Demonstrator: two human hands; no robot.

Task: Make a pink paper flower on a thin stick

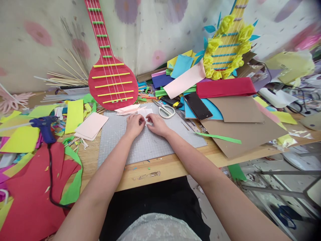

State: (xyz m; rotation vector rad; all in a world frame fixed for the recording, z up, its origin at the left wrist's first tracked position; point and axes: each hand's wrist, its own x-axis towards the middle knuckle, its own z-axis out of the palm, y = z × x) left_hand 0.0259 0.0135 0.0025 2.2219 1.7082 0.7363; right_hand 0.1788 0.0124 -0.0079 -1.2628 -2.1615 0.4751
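Both my left hand [135, 125] and my right hand [157, 124] are over the grey cutting mat [150, 147], close together with fingers bent. Between them they pinch a small pale pink piece of paper [145, 113], its upper part showing past the fingertips. A stack of pale pink paper pieces [127, 109] lies just beyond my left hand. To the right of my right hand rest white-handled scissors [167, 111]. More pale pink sheets [92, 125] sit at the mat's left edge.
A red paper instrument [112, 83] leans on the back wall; a yellow flowered one [225, 50] stands right. A blue glue gun [46, 127] with black cord lies left over scraps. A phone [198, 105], cardboard [240, 134] and a green strip [219, 137] are on the right.
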